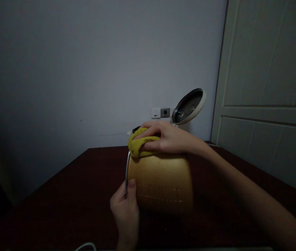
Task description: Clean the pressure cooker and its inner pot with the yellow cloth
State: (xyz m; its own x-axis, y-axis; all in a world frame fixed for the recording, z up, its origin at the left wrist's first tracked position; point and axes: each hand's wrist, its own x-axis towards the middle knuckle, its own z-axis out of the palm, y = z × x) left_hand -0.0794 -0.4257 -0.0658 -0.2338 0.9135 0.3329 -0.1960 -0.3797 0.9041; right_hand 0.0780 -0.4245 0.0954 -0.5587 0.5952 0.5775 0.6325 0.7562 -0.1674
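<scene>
A golden rice cooker inner pot [161, 181] is tipped on its side, its metal rim facing left and faint marks along its outer wall. My left hand [127, 205] grips that rim from below, thumb on the outer wall. On the upper side, close to the rim, my right hand [163, 137] presses a folded yellow-green cloth [140, 144] against the pot, fingers closed over it. Behind stands a rice cooker with its lid [189, 106] raised; the pot and my right hand hide most of its body. The pot's inside is turned out of sight.
A dark red table [85, 188] spreads beneath, with a wall behind it. Wall sockets [160, 112] sit beside the raised lid. A pale panelled door [268, 69] stands at the right. Part of a light cord [86, 244] curls at the near edge.
</scene>
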